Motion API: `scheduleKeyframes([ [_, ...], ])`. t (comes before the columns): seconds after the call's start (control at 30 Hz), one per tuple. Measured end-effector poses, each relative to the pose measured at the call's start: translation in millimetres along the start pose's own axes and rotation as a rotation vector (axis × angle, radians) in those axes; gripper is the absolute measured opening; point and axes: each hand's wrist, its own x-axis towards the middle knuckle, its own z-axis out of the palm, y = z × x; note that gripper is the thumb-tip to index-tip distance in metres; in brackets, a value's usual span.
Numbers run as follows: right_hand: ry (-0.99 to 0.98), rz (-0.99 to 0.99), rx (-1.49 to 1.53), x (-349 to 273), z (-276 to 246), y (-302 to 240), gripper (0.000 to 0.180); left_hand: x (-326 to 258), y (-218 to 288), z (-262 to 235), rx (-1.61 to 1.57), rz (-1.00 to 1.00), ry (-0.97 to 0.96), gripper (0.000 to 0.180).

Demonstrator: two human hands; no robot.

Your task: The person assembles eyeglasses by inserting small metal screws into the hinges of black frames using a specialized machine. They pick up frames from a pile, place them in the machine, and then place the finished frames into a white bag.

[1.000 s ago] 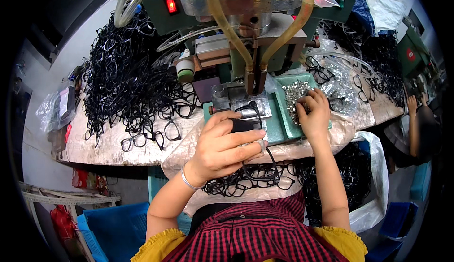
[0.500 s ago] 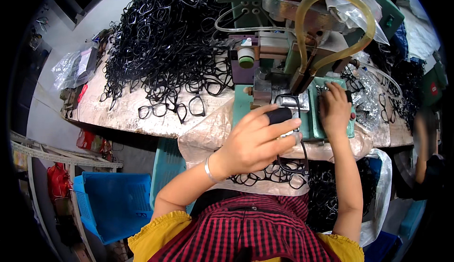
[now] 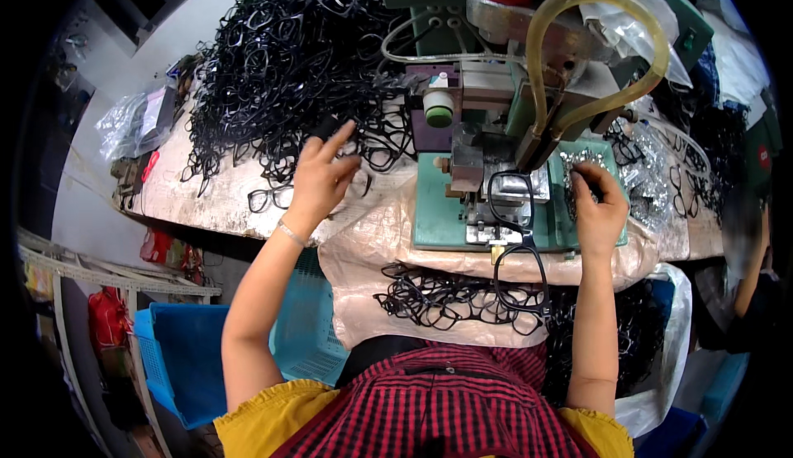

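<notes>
My left hand (image 3: 320,179) is over the table at the near edge of a big heap of black eyeglass frames (image 3: 289,53). Its fingers are spread, with a black cover on one of them, and no frame shows in its grasp. My right hand (image 3: 600,204) is at a green tray (image 3: 612,161) of small shiny metal pieces (image 3: 582,157). Thumb and forefinger are pressed together there; whatever is between them is too small to make out. Between the hands, a single black eyeglass frame (image 3: 528,235) hangs on the green-based bench machine (image 3: 438,218), one rim under the head, the other over the front edge.
More black frames (image 3: 446,301) lie on brown sheeting (image 3: 363,251) in front of the machine. A yellowish hose (image 3: 661,45) loops above it. Blue (image 3: 190,359) and teal crates (image 3: 306,326) stand at lower left. A bag of clear plastic (image 3: 673,334) is at lower right.
My left hand has left the frame at the machine and swung left to the heap, its fingers spreading. My right hand has drawn slightly nearer, its fingers closing into a pinch.
</notes>
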Motion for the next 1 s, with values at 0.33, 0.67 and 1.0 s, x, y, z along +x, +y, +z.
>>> scheduleKeyframes([
  [0.33,0.231,-0.236,-0.492,-56,-84,17,0.014,-121,-73,8,-0.580,-1.132,0.757,0.033],
  [0.67,-0.117,-0.227,0.082,4,3,-78,0.012,-9,19,54,-0.297,-0.643,0.267,0.021],
  [1.0,-0.116,0.086,0.502,-6,30,-74,0.047,55,123,-39,-1.571,-0.546,0.515,0.035],
])
